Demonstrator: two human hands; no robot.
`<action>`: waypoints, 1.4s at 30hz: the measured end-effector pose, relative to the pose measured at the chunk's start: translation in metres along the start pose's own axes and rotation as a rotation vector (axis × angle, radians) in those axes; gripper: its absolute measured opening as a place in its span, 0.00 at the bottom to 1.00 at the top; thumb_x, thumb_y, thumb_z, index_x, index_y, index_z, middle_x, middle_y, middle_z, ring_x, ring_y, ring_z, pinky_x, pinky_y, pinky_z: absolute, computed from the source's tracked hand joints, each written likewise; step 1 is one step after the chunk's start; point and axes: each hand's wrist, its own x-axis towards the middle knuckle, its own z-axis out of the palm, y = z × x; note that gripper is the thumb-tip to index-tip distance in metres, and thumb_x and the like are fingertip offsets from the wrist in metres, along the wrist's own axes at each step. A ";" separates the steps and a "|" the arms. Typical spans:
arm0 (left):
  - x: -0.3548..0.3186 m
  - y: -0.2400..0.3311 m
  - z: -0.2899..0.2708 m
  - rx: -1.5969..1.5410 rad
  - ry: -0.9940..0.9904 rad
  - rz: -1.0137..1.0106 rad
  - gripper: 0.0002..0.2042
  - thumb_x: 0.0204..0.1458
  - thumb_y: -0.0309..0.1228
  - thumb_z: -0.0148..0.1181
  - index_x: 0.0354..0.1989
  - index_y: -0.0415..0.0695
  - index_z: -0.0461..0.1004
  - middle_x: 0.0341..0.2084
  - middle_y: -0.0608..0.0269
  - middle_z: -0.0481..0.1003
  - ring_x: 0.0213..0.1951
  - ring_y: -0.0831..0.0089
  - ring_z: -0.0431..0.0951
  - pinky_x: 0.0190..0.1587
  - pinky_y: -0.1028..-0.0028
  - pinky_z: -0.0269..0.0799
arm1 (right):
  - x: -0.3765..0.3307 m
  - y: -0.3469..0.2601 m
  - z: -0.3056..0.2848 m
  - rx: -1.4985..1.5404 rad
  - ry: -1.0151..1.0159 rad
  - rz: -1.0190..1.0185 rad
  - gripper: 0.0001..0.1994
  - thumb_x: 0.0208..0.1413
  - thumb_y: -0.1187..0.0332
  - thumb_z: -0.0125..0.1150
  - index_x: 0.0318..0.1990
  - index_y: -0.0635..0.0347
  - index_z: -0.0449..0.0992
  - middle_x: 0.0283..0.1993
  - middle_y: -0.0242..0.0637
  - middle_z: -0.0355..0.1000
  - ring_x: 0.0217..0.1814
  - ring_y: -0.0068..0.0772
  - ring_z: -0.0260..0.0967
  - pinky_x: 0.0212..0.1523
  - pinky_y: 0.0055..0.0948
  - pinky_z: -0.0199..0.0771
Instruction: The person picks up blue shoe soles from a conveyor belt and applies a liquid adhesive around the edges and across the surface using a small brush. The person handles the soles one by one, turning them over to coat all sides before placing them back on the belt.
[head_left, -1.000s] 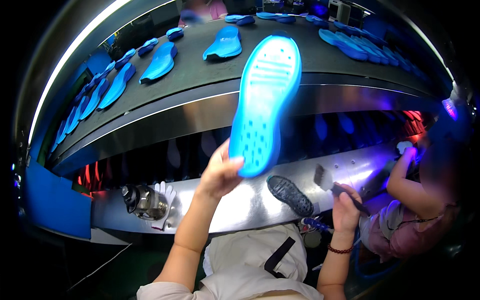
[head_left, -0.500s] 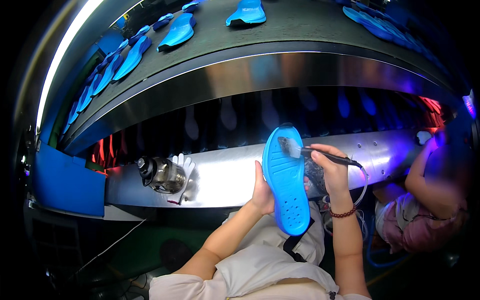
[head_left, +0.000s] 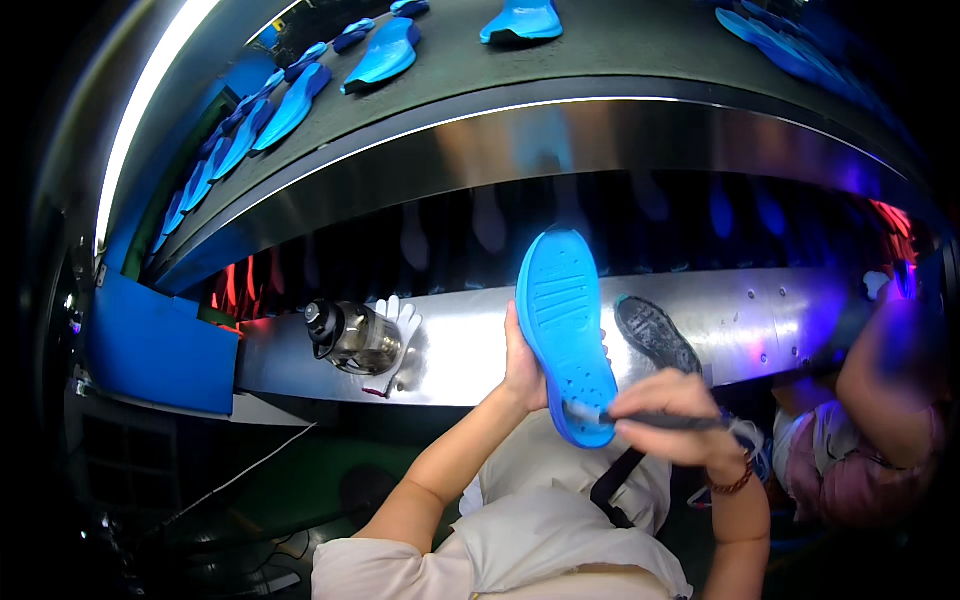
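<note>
My left hand [head_left: 525, 362] grips a bright blue shoe sole [head_left: 565, 310] by its left edge and keeps it upright, broad end up. Grooves and small holes mark the sole's face. In my right hand [head_left: 675, 412], blurred by motion, is a brush [head_left: 640, 420] with a dark handle. Its pale bristles lie against the lower, narrow end of the sole. Behind my right hand, a black outsole [head_left: 655, 330] rests on the metal ledge.
On the shiny metal ledge [head_left: 450, 340], a dark bottle [head_left: 350, 338] lies beside a white glove [head_left: 405, 325]. Blue soles [head_left: 385, 52] sit on the dark conveyor [head_left: 450, 75] above. At right, another person's arm [head_left: 885, 360] reaches toward the ledge.
The brush has moved from the broad upper end of the sole down to its lower end. My right hand has dropped, uncovering the black outsole. My left hand keeps its hold.
</note>
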 end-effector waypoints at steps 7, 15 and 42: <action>-0.004 -0.019 0.050 -0.105 0.040 -0.035 0.42 0.46 0.68 0.18 0.60 0.47 0.54 0.50 0.52 0.65 0.48 0.57 0.69 0.53 0.56 0.64 | 0.026 0.001 -0.012 0.129 0.204 0.070 0.09 0.42 0.78 0.61 0.34 0.68 0.76 0.34 0.41 0.73 0.34 0.30 0.72 0.37 0.24 0.71; -0.002 -0.006 0.048 0.067 -0.065 0.085 0.44 0.47 0.67 0.14 0.53 0.41 0.61 0.40 0.50 0.71 0.41 0.62 0.73 0.46 0.64 0.69 | 0.018 -0.010 -0.016 0.200 0.173 0.160 0.11 0.38 0.76 0.65 0.33 0.66 0.77 0.34 0.43 0.75 0.36 0.36 0.73 0.41 0.28 0.72; -0.014 -0.011 0.074 -0.191 -0.208 0.312 0.41 0.50 0.64 0.26 0.60 0.39 0.53 0.49 0.44 0.66 0.45 0.54 0.72 0.50 0.57 0.67 | -0.007 -0.004 0.009 0.882 0.456 0.392 0.10 0.45 0.80 0.59 0.38 0.71 0.74 0.42 0.47 0.73 0.39 0.32 0.72 0.41 0.25 0.72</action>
